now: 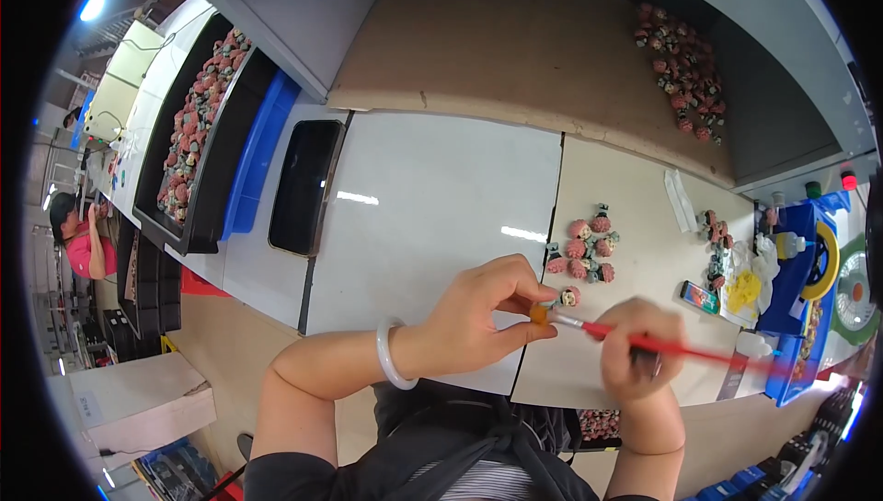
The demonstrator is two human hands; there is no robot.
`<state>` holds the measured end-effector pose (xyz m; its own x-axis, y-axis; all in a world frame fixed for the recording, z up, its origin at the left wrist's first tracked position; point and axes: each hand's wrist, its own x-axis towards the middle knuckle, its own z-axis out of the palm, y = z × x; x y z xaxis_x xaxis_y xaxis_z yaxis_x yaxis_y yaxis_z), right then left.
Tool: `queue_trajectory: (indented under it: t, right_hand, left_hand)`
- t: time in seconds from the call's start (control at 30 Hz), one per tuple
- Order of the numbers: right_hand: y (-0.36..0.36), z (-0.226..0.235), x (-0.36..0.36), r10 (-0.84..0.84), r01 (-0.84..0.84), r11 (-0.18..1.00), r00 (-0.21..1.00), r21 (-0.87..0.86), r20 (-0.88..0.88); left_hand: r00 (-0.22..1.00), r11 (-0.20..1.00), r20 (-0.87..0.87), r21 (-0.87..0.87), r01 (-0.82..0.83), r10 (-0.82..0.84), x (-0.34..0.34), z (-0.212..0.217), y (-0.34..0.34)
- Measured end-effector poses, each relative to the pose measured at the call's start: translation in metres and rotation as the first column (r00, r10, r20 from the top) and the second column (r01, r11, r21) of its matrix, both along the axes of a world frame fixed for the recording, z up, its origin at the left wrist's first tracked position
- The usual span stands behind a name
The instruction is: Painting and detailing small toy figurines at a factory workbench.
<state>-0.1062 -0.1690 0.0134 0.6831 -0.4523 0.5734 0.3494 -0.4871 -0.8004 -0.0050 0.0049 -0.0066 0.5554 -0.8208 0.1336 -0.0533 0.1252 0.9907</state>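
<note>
Between thumb and fingertips my left hand [483, 312] pinches a small orange-yellow piece [539, 314]; its full shape is mostly hidden. A slim red-handled paintbrush [589, 326] is gripped in my right hand [641, 345], its metal end and tip touching or almost touching the orange piece. Motion blurs the right hand and the long handle. Something dark shows under the right fingers, too blurred to name. Just past the left fingertips a small pink-and-grey figurine [570, 297] lies on the table. Beyond it sits a cluster of several similar figurines [579, 251].
A dark phone [306, 186] lies at left, near a black tray [152, 193] heaped with figurines and a blue tray [260, 156]. More figurines [681, 69] fill the shelf corner. At right stand a blue basket [789, 317], yellow tape roll [821, 262] and green fan [855, 289].
</note>
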Motion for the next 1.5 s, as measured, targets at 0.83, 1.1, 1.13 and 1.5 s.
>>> queue_trajectory:
  t: [0.83, 1.1, 1.13, 1.5]
  right_hand:
    - [0.026, 0.004, 0.007, -0.022, -0.246, 0.898, 0.802, -0.365, -0.597]
    - [0.026, 0.003, 0.007, -0.001, -0.267, 0.899, 0.791, -0.347, -0.611]
    - [0.026, 0.004, 0.006, -0.004, -0.265, 0.900, 0.790, -0.347, -0.613]
    - [0.024, 0.004, 0.007, 0.032, -0.299, 0.909, 0.744, -0.290, -0.667]
  left_hand:
    - [0.997, 1.000, -0.081, -0.024, -0.004, 0.002, 0.005, 0.004, 0.003]
    - [0.977, 0.998, 0.204, -0.002, -0.067, 0.066, 0.007, 0.006, 0.000]
    - [0.971, 0.998, 0.227, -0.017, -0.068, 0.071, 0.007, 0.006, 0.000]
    - [0.990, 0.998, 0.126, 0.010, -0.063, 0.061, 0.005, 0.003, 0.002]
